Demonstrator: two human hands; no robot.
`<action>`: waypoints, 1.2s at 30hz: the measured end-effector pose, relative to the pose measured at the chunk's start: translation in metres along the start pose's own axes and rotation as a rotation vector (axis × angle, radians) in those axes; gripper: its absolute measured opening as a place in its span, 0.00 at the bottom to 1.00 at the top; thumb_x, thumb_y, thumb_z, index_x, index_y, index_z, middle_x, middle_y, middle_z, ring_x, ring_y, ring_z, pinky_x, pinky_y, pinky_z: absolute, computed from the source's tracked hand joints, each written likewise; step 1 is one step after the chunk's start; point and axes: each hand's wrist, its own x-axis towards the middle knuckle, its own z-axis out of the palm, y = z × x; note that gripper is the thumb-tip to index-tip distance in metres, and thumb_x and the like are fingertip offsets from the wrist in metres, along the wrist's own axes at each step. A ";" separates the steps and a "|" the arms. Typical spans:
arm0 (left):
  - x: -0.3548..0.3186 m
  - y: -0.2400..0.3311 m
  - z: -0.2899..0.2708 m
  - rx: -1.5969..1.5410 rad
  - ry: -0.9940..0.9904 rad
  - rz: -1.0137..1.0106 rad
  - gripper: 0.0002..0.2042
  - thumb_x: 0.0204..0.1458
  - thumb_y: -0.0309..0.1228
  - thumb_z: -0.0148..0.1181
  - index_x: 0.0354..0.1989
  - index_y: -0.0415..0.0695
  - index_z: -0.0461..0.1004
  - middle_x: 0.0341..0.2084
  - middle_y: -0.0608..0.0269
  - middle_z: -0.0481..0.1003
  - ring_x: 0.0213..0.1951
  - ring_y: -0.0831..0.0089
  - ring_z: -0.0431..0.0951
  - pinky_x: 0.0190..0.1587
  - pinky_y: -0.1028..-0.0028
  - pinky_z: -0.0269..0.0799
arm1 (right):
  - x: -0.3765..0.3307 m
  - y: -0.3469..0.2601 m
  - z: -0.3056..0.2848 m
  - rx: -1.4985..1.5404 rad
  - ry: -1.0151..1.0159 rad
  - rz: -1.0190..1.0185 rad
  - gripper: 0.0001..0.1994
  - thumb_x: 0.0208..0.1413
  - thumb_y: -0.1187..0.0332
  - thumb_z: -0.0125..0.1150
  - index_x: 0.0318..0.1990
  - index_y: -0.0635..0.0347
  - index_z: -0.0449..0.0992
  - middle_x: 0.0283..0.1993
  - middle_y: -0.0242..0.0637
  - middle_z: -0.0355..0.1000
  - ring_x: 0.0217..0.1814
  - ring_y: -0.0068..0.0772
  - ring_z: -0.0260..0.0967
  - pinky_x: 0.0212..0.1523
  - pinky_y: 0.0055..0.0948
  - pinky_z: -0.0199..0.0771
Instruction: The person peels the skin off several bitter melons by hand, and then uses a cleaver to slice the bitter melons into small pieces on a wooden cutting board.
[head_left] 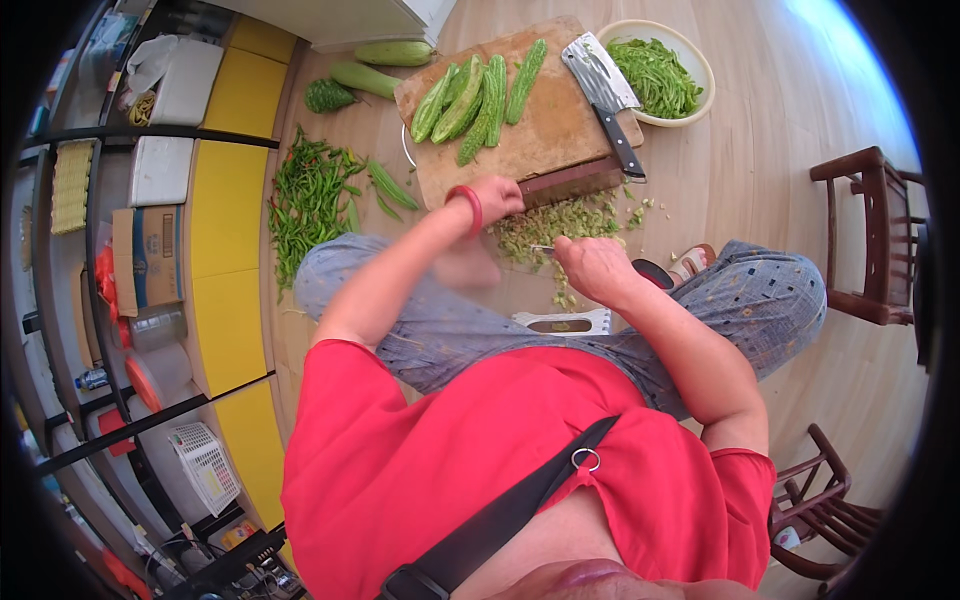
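Metal tool (542,249), just one, in right fingers (567,250); left fingers (511,197) beside one board (560,125), grip unclear; one cleaver (600,76).

You wear a plain red cloth shirt (480,425), blue-grey cloth trousers (755,295) flecked with dark and tan squares, and a round red bracelet (474,202). Your long green gourds (495,95) on the far tan wooden board (560,125) show paler streaks.

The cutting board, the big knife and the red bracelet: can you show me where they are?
Cutting board (547,133): head view, on its bare wooden top.
Big knife (600,78): head view, on its wide blade.
Red bracelet (476,207): head view, on its band.
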 end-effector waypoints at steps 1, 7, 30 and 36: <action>0.006 -0.004 -0.007 0.046 0.225 -0.025 0.11 0.42 0.35 0.59 0.30 0.41 0.73 0.34 0.55 0.72 0.37 0.63 0.72 0.41 0.69 0.67 | 0.001 0.003 0.001 -0.003 0.009 -0.004 0.06 0.46 0.71 0.44 0.27 0.61 0.67 0.20 0.49 0.70 0.25 0.51 0.70 0.25 0.44 0.69; 0.041 -0.043 -0.021 0.202 0.849 -0.132 0.17 0.37 0.35 0.65 0.34 0.40 0.70 0.27 0.56 0.70 0.34 0.60 0.71 0.38 0.69 0.67 | -0.003 0.008 0.005 0.019 0.023 0.000 0.06 0.46 0.72 0.44 0.26 0.62 0.67 0.20 0.50 0.69 0.24 0.51 0.70 0.25 0.45 0.69; -0.015 0.044 -0.021 -1.713 0.028 0.240 0.18 0.53 0.27 0.46 0.53 0.40 0.59 0.42 0.55 0.70 0.42 0.67 0.72 0.45 0.68 0.69 | 0.034 0.045 -0.021 0.577 0.550 0.278 0.13 0.53 0.61 0.48 0.30 0.63 0.68 0.31 0.51 0.68 0.35 0.55 0.66 0.34 0.45 0.66; -0.032 0.087 0.018 -1.728 -0.238 0.302 0.22 0.49 0.31 0.52 0.53 0.38 0.58 0.34 0.56 0.70 0.32 0.69 0.73 0.35 0.73 0.72 | 0.033 0.061 -0.033 1.208 0.842 0.508 0.21 0.52 0.58 0.53 0.44 0.67 0.68 0.29 0.35 0.70 0.30 0.31 0.67 0.31 0.30 0.66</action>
